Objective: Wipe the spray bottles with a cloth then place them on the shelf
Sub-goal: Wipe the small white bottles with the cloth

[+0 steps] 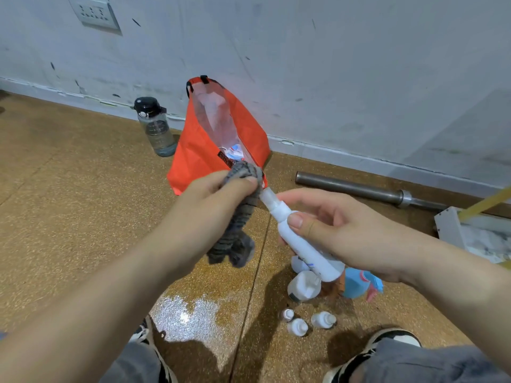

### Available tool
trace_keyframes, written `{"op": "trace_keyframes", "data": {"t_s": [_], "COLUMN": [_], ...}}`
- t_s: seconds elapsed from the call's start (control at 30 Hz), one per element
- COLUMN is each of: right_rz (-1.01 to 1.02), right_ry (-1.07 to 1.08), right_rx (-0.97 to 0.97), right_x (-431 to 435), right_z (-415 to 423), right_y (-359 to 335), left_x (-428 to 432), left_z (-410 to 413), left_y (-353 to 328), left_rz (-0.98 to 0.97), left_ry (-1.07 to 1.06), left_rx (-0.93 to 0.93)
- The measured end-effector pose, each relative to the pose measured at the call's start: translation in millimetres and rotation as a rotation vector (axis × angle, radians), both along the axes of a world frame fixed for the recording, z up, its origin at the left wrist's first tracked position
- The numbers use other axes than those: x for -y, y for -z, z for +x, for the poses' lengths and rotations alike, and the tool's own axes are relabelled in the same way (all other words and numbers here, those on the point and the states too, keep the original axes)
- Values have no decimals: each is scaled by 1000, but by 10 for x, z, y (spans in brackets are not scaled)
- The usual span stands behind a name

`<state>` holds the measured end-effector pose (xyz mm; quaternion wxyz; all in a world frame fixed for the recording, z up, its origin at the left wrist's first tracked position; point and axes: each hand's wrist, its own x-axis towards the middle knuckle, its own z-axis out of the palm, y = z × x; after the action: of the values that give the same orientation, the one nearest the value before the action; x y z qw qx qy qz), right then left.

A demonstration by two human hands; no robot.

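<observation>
Bottle (307, 247) wiped at cap (269, 196) with cloth (240, 230).
Its body is clasped by curled right-hand fingers (309, 197); the cloth is pinched by left-hand fingers (237, 186) and pressed against the cap.

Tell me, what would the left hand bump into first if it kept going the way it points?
Probably the white spray bottle, whose top the grey cloth in the left hand touches; the orange bag lies beyond.

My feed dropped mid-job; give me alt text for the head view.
The left hand holds a grey cloth against the cap of a white spray bottle gripped by the right hand. Below them, small bottles sit on the speckled brown floor, and an open orange bag stands by the wall behind.
</observation>
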<state>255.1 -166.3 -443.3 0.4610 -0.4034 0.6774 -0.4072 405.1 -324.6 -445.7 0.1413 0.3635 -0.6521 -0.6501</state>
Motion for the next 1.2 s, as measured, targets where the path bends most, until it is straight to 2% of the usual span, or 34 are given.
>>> {"op": "trace_keyframes", "data": {"t_s": [0.23,0.3,0.37,0.43,0.5,0.7,0.83,0.97,1.1,1.2], "right_rz": [87,70,38,24,24,32,14,18,33,27], "right_ry": [28,40,65,82,83,143,185,239,210,168], "right_rx": [558,687,754,761,754,717,655,556,425,393], "right_x": [14,36,69,95,110,118,119,118,158,167], "right_z": [66,90,86,62,55,71,96,116,68,60], "right_y": [-6,8,-3,-11,-15,-41,-10,67,37,16], "left_x": [-95,-112,-137,-165,-166,-8,-93,-171,-174,-220], "left_z": [-52,-54,-67,-72,-72,-13,-15,-23,-51,-70], "left_y": [80,181,276,302,262,175,223,264,230,113], "left_rz": [238,196,93,53,39,-153,-89,-185,-54,165], "left_ry": [46,101,69,-17,-54,154,163,138,-3,-75], "left_rx": [-62,-37,20,20,-73,-285,-328,-284,-260,-221]}}
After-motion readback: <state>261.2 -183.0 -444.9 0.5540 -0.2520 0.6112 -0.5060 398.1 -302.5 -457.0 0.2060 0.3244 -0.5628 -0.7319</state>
